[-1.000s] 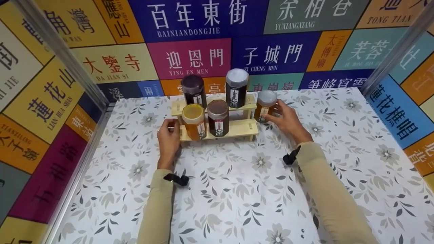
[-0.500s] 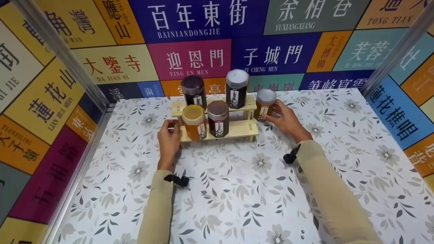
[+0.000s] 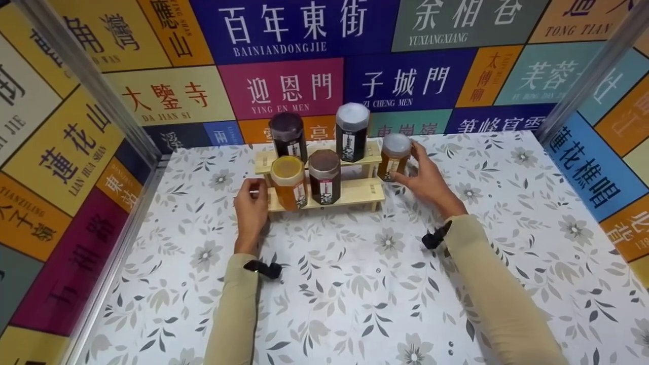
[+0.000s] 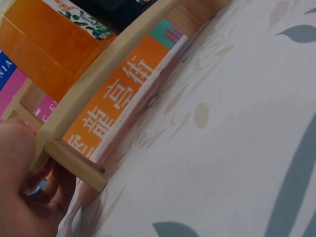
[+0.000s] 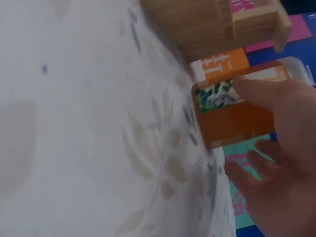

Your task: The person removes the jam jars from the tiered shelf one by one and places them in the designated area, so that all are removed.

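Observation:
A two-tier wooden rack (image 3: 350, 195) stands on the floral cloth. My left hand (image 3: 251, 208) grips the left end of its lower step, thumb above and curled fingers (image 4: 59, 185) near the short leg. On that step are a yellow-lidded amber jar (image 3: 289, 185) and a dark jar (image 3: 325, 180). The upper step bears a dark-lidded jar (image 3: 287, 134) and a white-lidded dark jar (image 3: 352, 134). Right of the rack, my right hand (image 3: 428, 177) holds a white-lidded amber jar (image 3: 394, 159), thumb (image 5: 259, 91) across its label. That jar is upright, its base right at the cloth.
Printed panels (image 3: 284, 86) with large characters rise behind the table and along both sides. Metal posts (image 3: 583, 76) stand at the back corners. The patterned cloth (image 3: 345, 284) stretches in front of the rack, between the two sleeved forearms.
The right hand and its amber jar have shifted very slightly left, toward the rack. The left hand, the rack and the jars on it look unmoved.

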Motion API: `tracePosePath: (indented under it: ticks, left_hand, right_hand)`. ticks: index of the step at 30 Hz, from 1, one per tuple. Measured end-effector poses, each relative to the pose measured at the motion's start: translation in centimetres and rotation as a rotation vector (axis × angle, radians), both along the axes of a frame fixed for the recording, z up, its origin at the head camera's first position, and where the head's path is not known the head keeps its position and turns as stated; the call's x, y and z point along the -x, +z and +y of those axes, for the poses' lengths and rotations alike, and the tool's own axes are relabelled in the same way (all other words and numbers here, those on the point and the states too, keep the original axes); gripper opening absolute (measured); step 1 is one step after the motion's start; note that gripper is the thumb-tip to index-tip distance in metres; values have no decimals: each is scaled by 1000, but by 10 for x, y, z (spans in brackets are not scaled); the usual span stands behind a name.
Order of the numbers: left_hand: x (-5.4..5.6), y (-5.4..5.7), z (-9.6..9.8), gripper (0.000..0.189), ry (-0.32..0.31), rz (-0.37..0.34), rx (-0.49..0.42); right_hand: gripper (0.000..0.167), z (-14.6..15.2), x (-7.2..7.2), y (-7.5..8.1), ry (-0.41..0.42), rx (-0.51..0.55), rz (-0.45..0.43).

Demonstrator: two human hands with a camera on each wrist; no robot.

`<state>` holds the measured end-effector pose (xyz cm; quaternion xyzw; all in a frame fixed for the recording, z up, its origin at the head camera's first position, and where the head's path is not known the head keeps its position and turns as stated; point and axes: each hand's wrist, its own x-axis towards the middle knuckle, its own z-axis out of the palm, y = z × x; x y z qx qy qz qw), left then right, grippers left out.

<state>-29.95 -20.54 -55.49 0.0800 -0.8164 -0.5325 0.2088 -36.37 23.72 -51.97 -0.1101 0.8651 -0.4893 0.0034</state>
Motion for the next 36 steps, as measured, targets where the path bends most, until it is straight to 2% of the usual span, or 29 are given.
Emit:
tracePosePath:
  ticks: [4,8,14,17,21,23,26,30,36]
  left_hand:
    - [0,0,0,22,-2,0,6]
    - [-1,-1,-1,22,-3,3,19]
    - [-2,0,-2,22,5,-5,7]
    - [-2,0,-1,23,2,-7,-3]
    - [-1,1,0,23,2,-2,-7]
    - [-1,0,0,23,4,-2,-10]
    - [-1,0,-1,23,5,-4,-13]
    - [-1,0,-1,23,6,-2,-11]
    - [-1,0,1,22,4,3,-5]
  right_hand:
    - [102,-5,-10,11,-82,-4,125]
    - [92,-19,-26,23,-150,1,249]
    - [77,-63,-52,29,-101,50,462]
    - [66,-86,-64,28,-43,105,509]
    - [57,-112,-77,23,65,197,436]
    - [61,-123,-81,20,112,233,367]
    - [74,-137,-84,17,133,223,301]
    - [85,-152,-82,15,109,211,277]
    - [93,-166,-77,11,34,198,253]
